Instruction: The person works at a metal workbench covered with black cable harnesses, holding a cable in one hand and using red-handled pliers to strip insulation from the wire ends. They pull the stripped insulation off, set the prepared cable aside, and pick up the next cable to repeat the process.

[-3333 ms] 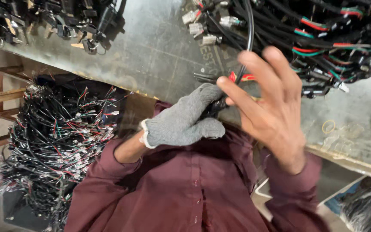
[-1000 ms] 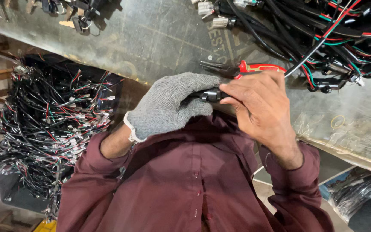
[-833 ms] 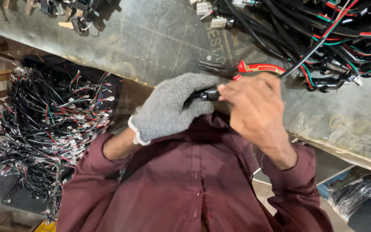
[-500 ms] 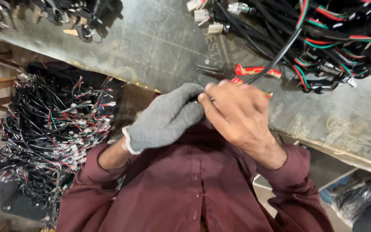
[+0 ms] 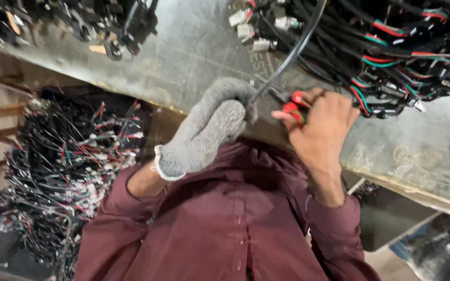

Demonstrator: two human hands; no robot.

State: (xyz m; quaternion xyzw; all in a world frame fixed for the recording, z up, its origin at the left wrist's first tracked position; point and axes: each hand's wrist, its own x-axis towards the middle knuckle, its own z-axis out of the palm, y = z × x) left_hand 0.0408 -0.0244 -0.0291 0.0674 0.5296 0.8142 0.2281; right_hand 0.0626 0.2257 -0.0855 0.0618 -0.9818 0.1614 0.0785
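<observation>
My left hand (image 5: 209,127), in a grey knit glove, is closed around a black cable (image 5: 292,49) at the table's near edge. The cable runs up and to the right from the glove into a wire bundle (image 5: 391,47). My bare right hand (image 5: 321,125) is just to the right of the glove, its fingers wrapped around red-handled pliers (image 5: 292,106). The pliers' dark jaws point toward the cable beside the glove. Both of my arms are in dark red shirt sleeves.
The grey metal table (image 5: 194,52) carries a tangle of black, red and green wires with white connectors at the top right and dark clips (image 5: 115,26) at the top left. A heap of thin wires (image 5: 63,171) lies below the table on the left. Rubber bands (image 5: 402,153) lie at the right.
The red-handled pliers lay on the table behind my hands; my right hand has left the cable and taken hold of them. The gloved left hand still grips the cable.
</observation>
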